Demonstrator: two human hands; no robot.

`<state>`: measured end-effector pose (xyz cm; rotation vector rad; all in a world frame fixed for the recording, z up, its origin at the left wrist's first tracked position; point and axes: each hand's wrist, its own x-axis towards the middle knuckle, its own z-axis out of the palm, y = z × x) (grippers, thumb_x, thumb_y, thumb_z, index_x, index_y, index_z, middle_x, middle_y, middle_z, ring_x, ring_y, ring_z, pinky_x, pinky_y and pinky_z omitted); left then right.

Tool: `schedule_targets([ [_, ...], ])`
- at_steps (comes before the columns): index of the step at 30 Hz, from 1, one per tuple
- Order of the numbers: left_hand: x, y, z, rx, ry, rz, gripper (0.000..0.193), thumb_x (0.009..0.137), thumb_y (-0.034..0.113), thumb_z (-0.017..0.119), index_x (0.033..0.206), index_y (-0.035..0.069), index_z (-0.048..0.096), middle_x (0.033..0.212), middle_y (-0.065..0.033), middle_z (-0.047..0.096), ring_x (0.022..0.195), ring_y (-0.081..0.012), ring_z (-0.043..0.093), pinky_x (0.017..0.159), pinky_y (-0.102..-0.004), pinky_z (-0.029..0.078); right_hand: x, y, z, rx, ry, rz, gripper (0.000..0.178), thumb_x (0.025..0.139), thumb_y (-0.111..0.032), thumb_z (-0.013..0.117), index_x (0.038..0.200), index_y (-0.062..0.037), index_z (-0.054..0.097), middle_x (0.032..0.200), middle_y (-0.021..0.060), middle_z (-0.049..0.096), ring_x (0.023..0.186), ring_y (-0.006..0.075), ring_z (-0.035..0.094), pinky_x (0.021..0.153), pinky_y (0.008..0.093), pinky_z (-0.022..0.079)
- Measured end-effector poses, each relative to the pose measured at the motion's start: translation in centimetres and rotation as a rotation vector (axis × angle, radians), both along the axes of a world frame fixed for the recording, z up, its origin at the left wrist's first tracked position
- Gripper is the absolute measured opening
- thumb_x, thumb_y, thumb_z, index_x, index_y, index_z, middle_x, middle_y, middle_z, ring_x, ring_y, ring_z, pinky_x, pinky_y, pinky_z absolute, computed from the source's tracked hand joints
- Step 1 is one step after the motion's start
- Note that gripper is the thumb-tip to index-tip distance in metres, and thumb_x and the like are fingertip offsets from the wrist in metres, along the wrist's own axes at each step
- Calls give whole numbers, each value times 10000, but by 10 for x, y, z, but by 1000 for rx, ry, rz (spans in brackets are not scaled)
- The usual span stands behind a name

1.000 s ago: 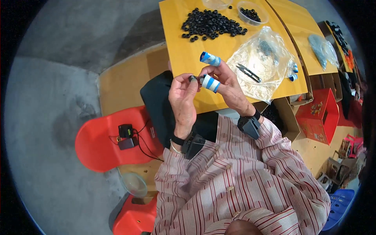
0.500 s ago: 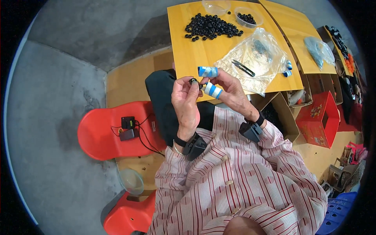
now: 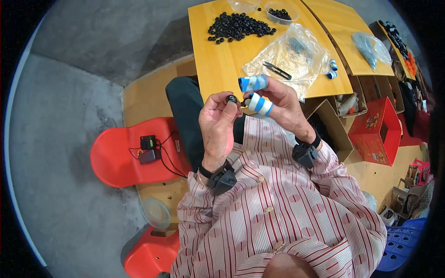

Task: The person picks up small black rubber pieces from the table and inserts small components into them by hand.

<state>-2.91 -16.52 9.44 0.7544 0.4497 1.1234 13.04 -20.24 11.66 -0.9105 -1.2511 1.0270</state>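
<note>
Between the thumb and fingers of my left hand (image 3: 216, 132) is a small round black bead-like piece (image 3: 231, 98) with a pale spot at its centre. My right hand (image 3: 286, 109) is just to its right, blue-and-white tape wrapped around two digits. Its fingertips pinch a small dark bit, too small to name. A large heap of similar black pieces (image 3: 238, 25) lies on the yellow table (image 3: 214, 74) beyond my hands. Black thread snips (image 3: 277, 70) rest on a clear plastic bag (image 3: 296, 58) holding small greyish bits.
A clear tub (image 3: 281, 17) of black pieces stands at the table's far side. Blue-and-white tape rolls (image 3: 332, 69) lie by its right edge. Open cardboard boxes (image 3: 334, 125) and a red box (image 3: 375, 132) are at right. A red chair (image 3: 118, 150) at left bears small black devices with cables.
My right hand has drawn slightly right, widening the gap from my left hand. The black piece in my left hand has turned to face up more. The whole view has shifted a little.
</note>
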Motion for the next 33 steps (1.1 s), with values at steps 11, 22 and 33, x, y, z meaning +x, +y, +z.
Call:
schedule_targets([
  [11,-4,-12,8,172,174,-49,262,797,-33,688,1040,-47,590,878,-41,589,775,-83,551,723,-206,472,12,-10,22,-145,56,87,324,854,-77,670,1150,-12,557,1002,34,603,946,102,581,832,265,504],
  [22,-3,-14,10,213,269,-53,232,817,-24,678,1033,-40,595,901,-30,598,798,-71,539,746,-199,452,17,-11,23,-118,-62,64,317,866,-94,660,1155,-17,557,992,25,599,938,101,577,827,265,499],
  [33,0,-13,10,283,312,-41,220,815,-48,671,1020,-39,593,914,-34,609,808,-73,550,754,-206,464,20,-11,22,-116,-140,68,315,866,-80,655,1158,-10,562,992,22,593,932,98,576,828,262,487],
])
